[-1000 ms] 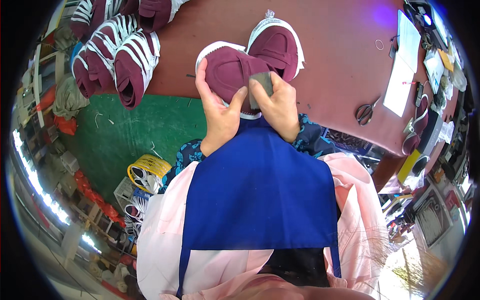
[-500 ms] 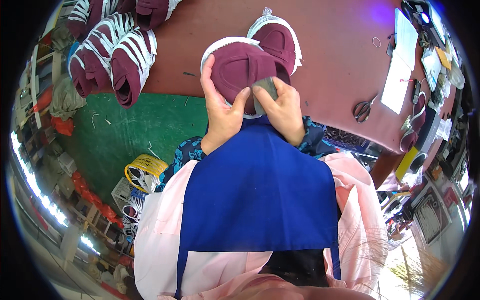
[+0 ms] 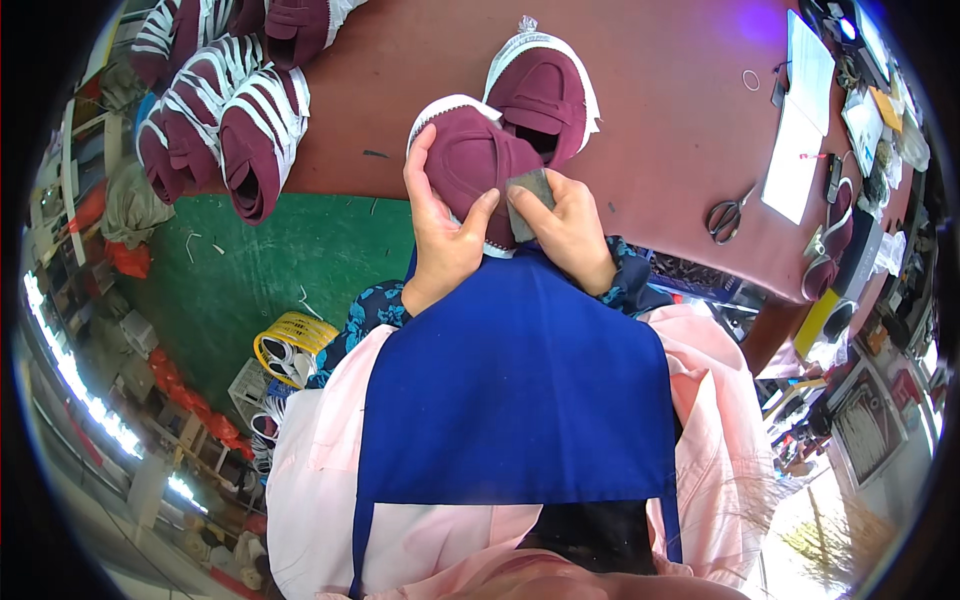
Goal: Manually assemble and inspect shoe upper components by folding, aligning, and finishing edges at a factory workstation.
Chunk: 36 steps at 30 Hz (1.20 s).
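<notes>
A maroon slip-on shoe (image 3: 465, 150) with a white edge along its sole sits in front of my chest, toe facing away to the left. My left hand (image 3: 443, 235) is wrapped round its left side, fingers along the white edge and thumb near the shoe's near side. Between the thumb and fingers of my right hand (image 3: 572, 228) is a small grey-green block (image 3: 530, 197), pressed against the shoe's right side. Just beyond, a second maroon shoe (image 3: 545, 95) lies on the brown-red table (image 3: 660, 130), with white material around its rim.
Several maroon shoes (image 3: 262, 130) wrapped in white strips stand at the table's far left. Black-handled scissors (image 3: 725, 220) and white paper sheets (image 3: 793, 165) lie at the right. A yellow basket (image 3: 300, 335) stands lower left, by the green surface (image 3: 290, 250).
The held shoe has turned and shifted slightly nearer, uncovering more of the second shoe and its opening. The block has moved slightly down along the held shoe's side.
</notes>
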### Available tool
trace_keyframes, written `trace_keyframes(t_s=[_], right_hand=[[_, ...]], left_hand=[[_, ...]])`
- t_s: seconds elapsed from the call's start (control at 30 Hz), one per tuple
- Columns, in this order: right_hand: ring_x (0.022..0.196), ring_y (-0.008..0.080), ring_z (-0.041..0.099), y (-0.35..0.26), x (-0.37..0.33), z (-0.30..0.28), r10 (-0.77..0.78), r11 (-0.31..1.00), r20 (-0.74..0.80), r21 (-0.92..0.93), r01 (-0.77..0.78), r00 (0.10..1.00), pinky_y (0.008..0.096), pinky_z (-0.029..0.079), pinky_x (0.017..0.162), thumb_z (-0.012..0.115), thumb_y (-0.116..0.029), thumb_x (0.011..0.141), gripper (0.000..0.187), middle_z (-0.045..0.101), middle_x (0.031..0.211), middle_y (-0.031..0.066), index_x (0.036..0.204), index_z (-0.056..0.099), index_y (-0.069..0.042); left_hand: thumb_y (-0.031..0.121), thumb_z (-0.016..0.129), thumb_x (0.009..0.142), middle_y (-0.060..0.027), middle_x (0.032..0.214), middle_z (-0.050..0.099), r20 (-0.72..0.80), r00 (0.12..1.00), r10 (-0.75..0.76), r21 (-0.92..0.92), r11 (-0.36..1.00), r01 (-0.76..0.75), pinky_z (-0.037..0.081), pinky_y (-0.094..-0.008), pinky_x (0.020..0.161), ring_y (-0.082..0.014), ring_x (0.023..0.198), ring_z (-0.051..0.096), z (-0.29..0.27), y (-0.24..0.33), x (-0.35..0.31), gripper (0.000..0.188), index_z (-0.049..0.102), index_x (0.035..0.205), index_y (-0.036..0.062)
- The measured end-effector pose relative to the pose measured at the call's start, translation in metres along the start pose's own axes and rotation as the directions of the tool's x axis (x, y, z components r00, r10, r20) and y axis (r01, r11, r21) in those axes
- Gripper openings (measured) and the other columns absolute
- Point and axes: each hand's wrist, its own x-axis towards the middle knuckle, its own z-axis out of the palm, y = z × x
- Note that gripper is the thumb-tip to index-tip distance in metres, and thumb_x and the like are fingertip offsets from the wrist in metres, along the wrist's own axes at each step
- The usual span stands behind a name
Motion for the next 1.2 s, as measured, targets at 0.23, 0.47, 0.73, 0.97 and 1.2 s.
trace_keyframes(t_s=[0.23, 0.47, 0.73, 0.97, 1.2], right_hand=[[0.059, 0.0139, 0.058, 0.002, 0.002, 0.001, 0.096, 0.985, 0.031, 0.142, -0.1, 0.995, 0.0344, 0.049, 0.059, 0.068, -0.025, 0.089, 0.029, 0.064, 0.066, 0.0118, 0.084, 0.065, 0.004], [0.061, 0.0131, 0.056, 0.005, -0.004, -0.003, 0.073, 0.996, 0.057, 0.056, -0.076, 0.996, 0.0343, 0.049, 0.06, 0.069, -0.024, 0.088, 0.028, 0.063, 0.066, 0.0119, 0.086, 0.065, 0.003], [0.059, 0.0152, 0.057, 0.001, -0.005, -0.004, 0.039, 0.996, -0.001, 0.086, -0.039, 0.999, 0.0354, 0.048, 0.059, 0.068, -0.024, 0.088, 0.029, 0.063, 0.065, 0.0138, 0.084, 0.063, 0.004], [0.057, 0.0221, 0.06, -0.004, -0.016, -0.004, -0.026, 0.995, 0.036, -0.091, 0.029, 0.999, 0.0378, 0.049, 0.058, 0.068, -0.023, 0.089, 0.029, 0.061, 0.066, 0.0192, 0.082, 0.061, 0.004], [0.052, 0.0206, 0.055, -0.001, -0.014, -0.002, -0.039, 0.999, -0.029, -0.037, 0.038, 0.999, 0.0377, 0.047, 0.056, 0.069, -0.024, 0.087, 0.03, 0.059, 0.062, 0.0176, 0.081, 0.061, 0.004]], left_hand=[[-0.011, 0.068, 0.08, -0.0163, 0.151, 0.031, 0.035, 0.999, -0.024, 0.047, 0.999, 0.023, 0.029, -0.0369, 0.118, -0.024, 0.14, 0.036, 0.002, 0.0, -0.001, 0.085, 0.023, 0.152, 0.0011], [-0.011, 0.068, 0.081, -0.0155, 0.15, 0.033, 0.033, 0.999, -0.008, 0.042, 0.999, 0.006, 0.03, -0.0376, 0.118, -0.0237, 0.139, 0.038, 0.001, -0.001, 0.001, 0.084, 0.024, 0.151, 0.0009], [-0.012, 0.068, 0.08, -0.015, 0.149, 0.033, 0.053, 0.999, 0.0, -0.003, 1.0, 0.001, 0.031, -0.0376, 0.117, -0.0235, 0.138, 0.039, 0.004, 0.001, 0.001, 0.085, 0.024, 0.151, 0.0027], [-0.011, 0.068, 0.081, -0.0149, 0.149, 0.033, 0.047, 0.999, -0.002, 0.008, 1.0, 0.002, 0.032, -0.0375, 0.117, -0.0238, 0.137, 0.039, 0.001, 0.004, -0.002, 0.085, 0.023, 0.151, 0.0026], [-0.012, 0.068, 0.081, -0.0161, 0.148, 0.034, 0.045, 0.998, 0.036, 0.046, 0.998, -0.038, 0.034, -0.037, 0.116, -0.0235, 0.136, 0.041, 0.0, 0.005, -0.008, 0.086, 0.021, 0.152, 0.0035]])
